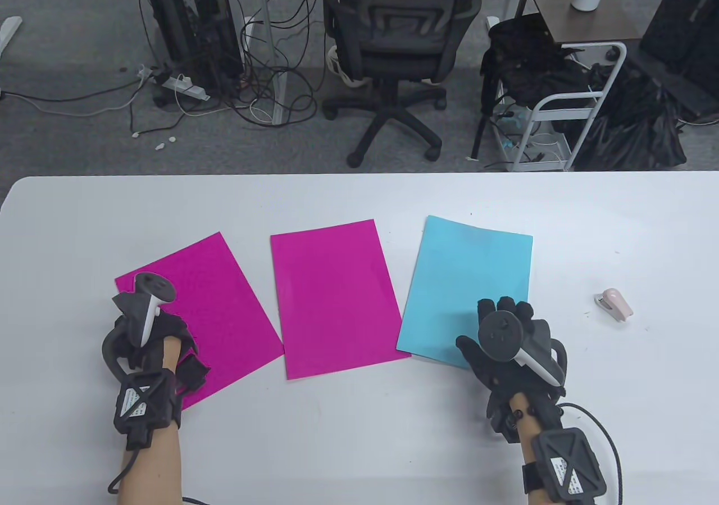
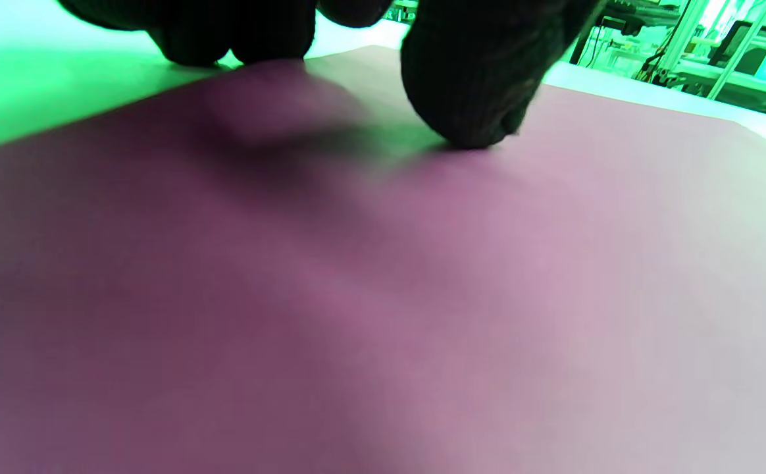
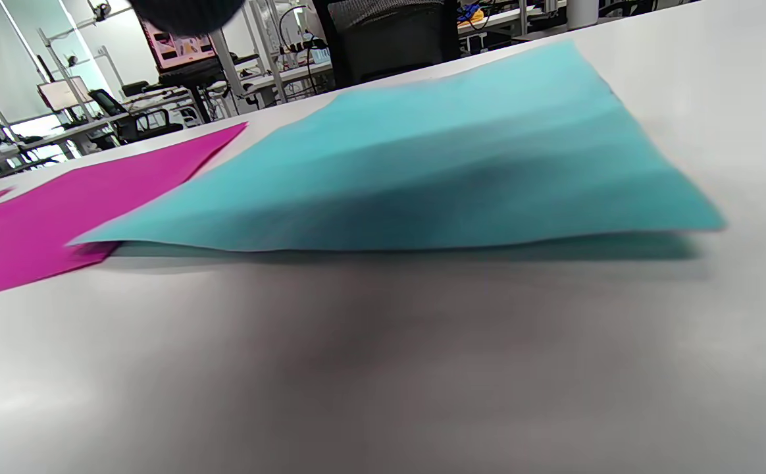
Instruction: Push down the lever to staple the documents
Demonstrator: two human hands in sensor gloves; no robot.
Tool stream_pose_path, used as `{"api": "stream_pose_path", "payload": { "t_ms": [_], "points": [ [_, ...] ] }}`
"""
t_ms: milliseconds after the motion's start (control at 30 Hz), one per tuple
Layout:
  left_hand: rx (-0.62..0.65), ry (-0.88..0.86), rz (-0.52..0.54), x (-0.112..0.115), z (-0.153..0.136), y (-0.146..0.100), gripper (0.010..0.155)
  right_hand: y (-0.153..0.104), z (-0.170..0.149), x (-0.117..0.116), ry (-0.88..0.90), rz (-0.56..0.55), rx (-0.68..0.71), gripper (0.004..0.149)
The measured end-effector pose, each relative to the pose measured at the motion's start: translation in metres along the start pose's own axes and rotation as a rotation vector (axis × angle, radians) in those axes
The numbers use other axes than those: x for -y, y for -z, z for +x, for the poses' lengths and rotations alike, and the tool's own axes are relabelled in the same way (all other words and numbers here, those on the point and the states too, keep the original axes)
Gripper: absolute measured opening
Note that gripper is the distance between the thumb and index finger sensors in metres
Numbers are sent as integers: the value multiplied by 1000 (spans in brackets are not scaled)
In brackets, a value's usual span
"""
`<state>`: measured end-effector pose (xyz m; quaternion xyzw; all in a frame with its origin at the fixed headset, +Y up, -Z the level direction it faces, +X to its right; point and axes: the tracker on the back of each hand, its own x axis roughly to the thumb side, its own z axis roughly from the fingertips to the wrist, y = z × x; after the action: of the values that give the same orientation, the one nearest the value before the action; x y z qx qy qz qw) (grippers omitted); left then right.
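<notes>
Fingers (image 2: 468, 99) of my left hand (image 1: 147, 336) pressed on the left magenta sheet (image 1: 224, 291), gripping nothing. Right hand (image 1: 508, 342) lay spread on the blue sheet (image 1: 477, 269); near edge was lifted off the table (image 1: 348, 437) in wrist view, hold unclear. Sheets looked light, floppy, slidey, so I'd pinch corners. Stapler (image 1: 614, 304) sat well right, untouched; small, rigid, prob. press the top.
</notes>
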<state>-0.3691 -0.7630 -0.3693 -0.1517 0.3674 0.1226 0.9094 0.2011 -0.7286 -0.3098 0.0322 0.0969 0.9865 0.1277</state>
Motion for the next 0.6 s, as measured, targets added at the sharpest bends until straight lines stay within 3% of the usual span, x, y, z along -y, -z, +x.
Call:
{"api": "stream_pose_path", "payload": {
  "t_ms": [267, 600],
  "points": [
    [-2, -6, 64, 0, 2, 1, 89, 32, -19, -2, -60, 39, -119, 84],
    [2, -8, 73, -1, 5, -1, 96, 54, -44, -15, -111, 203, -320, 87]
  ]
}}
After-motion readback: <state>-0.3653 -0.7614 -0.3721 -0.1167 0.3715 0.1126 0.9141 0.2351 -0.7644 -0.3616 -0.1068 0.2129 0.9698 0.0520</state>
